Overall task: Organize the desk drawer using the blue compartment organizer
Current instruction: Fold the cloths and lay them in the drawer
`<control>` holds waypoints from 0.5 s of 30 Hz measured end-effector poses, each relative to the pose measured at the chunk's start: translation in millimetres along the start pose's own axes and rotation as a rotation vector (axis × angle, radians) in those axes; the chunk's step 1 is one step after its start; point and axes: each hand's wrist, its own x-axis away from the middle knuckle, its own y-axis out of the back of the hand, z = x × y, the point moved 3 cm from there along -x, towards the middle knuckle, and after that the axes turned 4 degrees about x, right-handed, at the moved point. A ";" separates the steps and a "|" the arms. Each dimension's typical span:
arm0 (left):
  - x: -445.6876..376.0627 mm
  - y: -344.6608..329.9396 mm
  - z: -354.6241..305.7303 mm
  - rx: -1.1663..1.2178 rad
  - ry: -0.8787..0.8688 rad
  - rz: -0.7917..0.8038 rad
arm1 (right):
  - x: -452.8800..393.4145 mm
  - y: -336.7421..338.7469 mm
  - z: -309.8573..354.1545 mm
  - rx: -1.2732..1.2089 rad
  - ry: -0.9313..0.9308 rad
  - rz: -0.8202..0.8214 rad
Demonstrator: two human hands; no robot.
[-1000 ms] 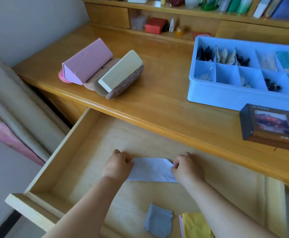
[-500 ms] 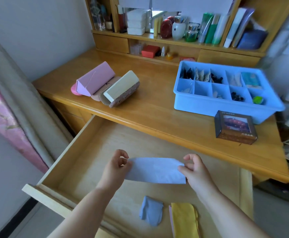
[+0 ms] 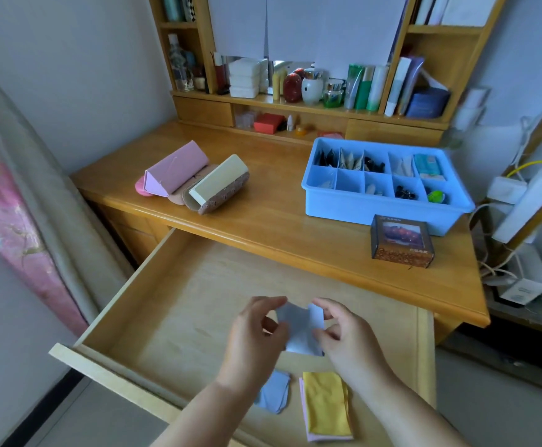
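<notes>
I hold a pale blue cloth (image 3: 300, 330) above the open drawer (image 3: 179, 304), pinched between my left hand (image 3: 256, 337) and right hand (image 3: 350, 340). The blue organizer (image 3: 382, 211) stands on the desk (image 3: 263, 221).

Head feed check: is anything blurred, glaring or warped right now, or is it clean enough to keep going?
Head view: the right edge by the white cables is smeared; both hands, left and right, and the pale blue cloth look slightly soft; the desk carries a soft sheen near the blue organizer, nothing washed out; wide-angle bending tilts the shelf uprights.
</notes>
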 end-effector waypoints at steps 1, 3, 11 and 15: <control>3.8 -7.3 -6.3 0.034 -0.009 0.001 | 3.2 -0.6 5.4 -0.016 0.034 -0.007; 10.0 -19.0 -15.7 0.079 -0.030 0.000 | 8.3 -0.2 14.1 -0.053 0.091 -0.031; 18.7 -30.4 -28.9 0.013 -0.168 0.009 | 16.1 10.1 18.9 -0.203 0.093 -0.079; 18.7 -30.7 -29.2 -0.025 -0.205 -0.023 | 18.3 10.9 19.9 -0.213 0.095 -0.101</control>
